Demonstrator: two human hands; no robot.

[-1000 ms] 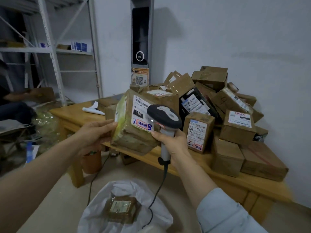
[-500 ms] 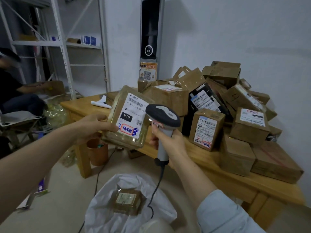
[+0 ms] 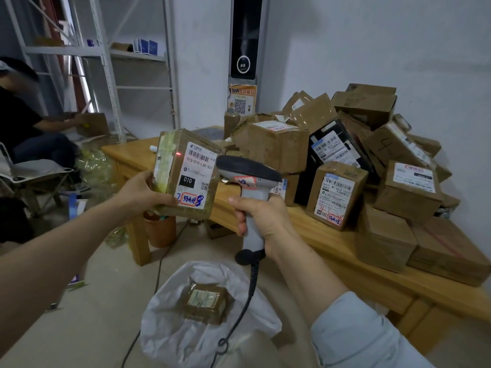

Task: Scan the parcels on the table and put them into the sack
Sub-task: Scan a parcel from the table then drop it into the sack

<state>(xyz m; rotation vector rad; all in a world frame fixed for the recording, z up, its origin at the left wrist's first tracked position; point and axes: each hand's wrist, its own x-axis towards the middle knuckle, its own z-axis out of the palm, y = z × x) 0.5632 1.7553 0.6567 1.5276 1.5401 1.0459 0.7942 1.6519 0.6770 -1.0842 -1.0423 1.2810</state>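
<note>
Fingers (image 3: 162, 201) of the left hand (image 3: 143, 192) pinch the parcel (image 3: 186, 173) at its lower left edge, thumb in front. It looks stiff and light, but the tape looks slippery, so an edge grip seems best. Fingers (image 3: 240, 217) of the right hand (image 3: 265, 219) wrap the scanner (image 3: 248, 176) handle. Both arms reach forward, parcel up in the air above the sack (image 3: 170, 328), near the worktop (image 3: 342, 248).

A flat, tape-wrapped cardboard parcel (image 3: 186, 173) is held upright at centre frame in the left hand (image 3: 143, 192), its white "010" label facing the grey-and-black barcode scanner (image 3: 248, 181) gripped by the right hand (image 3: 263, 216); a red dot glows beside the barcode. Brown boxes (image 3: 385, 155) lie heaped on the tabletop (image 3: 345, 248) at right. One small parcel (image 3: 206, 304) lies in the open white sack (image 3: 170, 328), bottom centre.
</note>
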